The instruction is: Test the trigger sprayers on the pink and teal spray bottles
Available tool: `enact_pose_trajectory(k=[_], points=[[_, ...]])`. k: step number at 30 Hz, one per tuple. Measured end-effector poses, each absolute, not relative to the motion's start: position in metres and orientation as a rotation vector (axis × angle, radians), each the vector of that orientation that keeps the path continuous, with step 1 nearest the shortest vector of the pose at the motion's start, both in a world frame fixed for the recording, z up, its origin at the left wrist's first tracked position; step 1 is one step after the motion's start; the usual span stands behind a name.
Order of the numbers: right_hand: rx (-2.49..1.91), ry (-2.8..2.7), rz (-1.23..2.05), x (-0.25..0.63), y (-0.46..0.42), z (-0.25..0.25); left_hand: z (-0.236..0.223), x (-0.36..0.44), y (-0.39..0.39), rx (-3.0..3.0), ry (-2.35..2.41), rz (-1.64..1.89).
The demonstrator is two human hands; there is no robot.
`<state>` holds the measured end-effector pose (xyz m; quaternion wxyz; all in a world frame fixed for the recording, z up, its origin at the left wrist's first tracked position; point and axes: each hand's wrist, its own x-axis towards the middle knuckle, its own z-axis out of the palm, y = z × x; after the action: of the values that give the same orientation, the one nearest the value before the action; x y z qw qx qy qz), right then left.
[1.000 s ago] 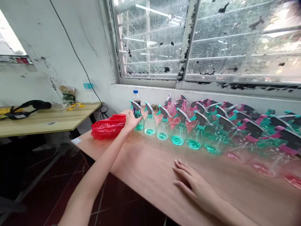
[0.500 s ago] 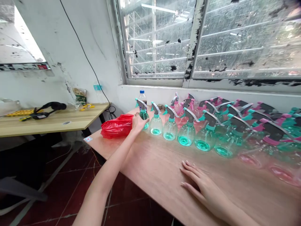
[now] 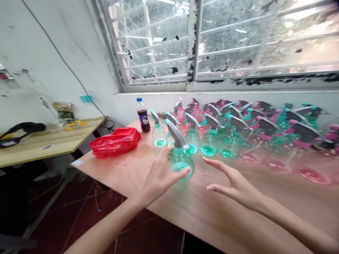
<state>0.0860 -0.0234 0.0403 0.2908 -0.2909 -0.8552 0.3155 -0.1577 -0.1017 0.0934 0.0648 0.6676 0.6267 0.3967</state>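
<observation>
My left hand (image 3: 161,173) is wrapped round a clear green spray bottle (image 3: 182,160) with a grey and teal trigger head. The thumb lies across the bottle's front, and the far fingers are partly hidden behind it. To the right of that bottle is my right hand (image 3: 233,181), with thumb and fingers apart and nothing between them. Its fingertips point toward the held bottle without touching it. Behind both hands stands a row of upright green spray bottles (image 3: 209,143), and pink spray bottles (image 3: 279,160) continue on the right.
A crumpled red plastic bag (image 3: 115,143) lies on the table's left part. Beside it stands a dark drink bottle (image 3: 143,118) with a blue cap. A second table (image 3: 60,141) at the left carries a black headset-like object (image 3: 25,130). A window (image 3: 156,46) is behind.
My left hand has brought the green spray bottle from the row's left end toward me and rightward. My right hand has lifted off the table and turned its fingers toward the bottle. The view has swung right.
</observation>
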Motion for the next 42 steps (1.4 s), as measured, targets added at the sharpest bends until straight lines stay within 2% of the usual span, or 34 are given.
enact_pose_trajectory(k=[6, 12, 18, 29, 35, 42], points=[[-0.753, -2.048, 0.915, 0.126, -0.017, 0.076, 0.071, -0.072, -0.074, 2.189, 1.519, 1.096], [-0.861, -1.77, 0.961, 0.159, -0.009, 0.07, 0.06, -0.001, -0.044, 2.276, 1.298, 0.958], [-0.899, -1.622, 0.981, 0.185, -0.001, 0.062, 0.044, 0.04, -0.031, 2.293, 1.206, 1.024], [-0.605, -1.869, 1.047, 0.201, 0.012, 0.078, 0.024, 0.021, -0.027, 2.404, 1.128, 0.946], [-0.623, -1.944, 0.899, 0.198, 0.026, 0.085, 0.016, -0.01, -0.01, 2.485, 1.072, 0.756], [-0.724, -1.894, 0.93, 0.207, 0.035, 0.08, 0.007, -0.033, 0.009, 2.631, 1.324, 0.479]])
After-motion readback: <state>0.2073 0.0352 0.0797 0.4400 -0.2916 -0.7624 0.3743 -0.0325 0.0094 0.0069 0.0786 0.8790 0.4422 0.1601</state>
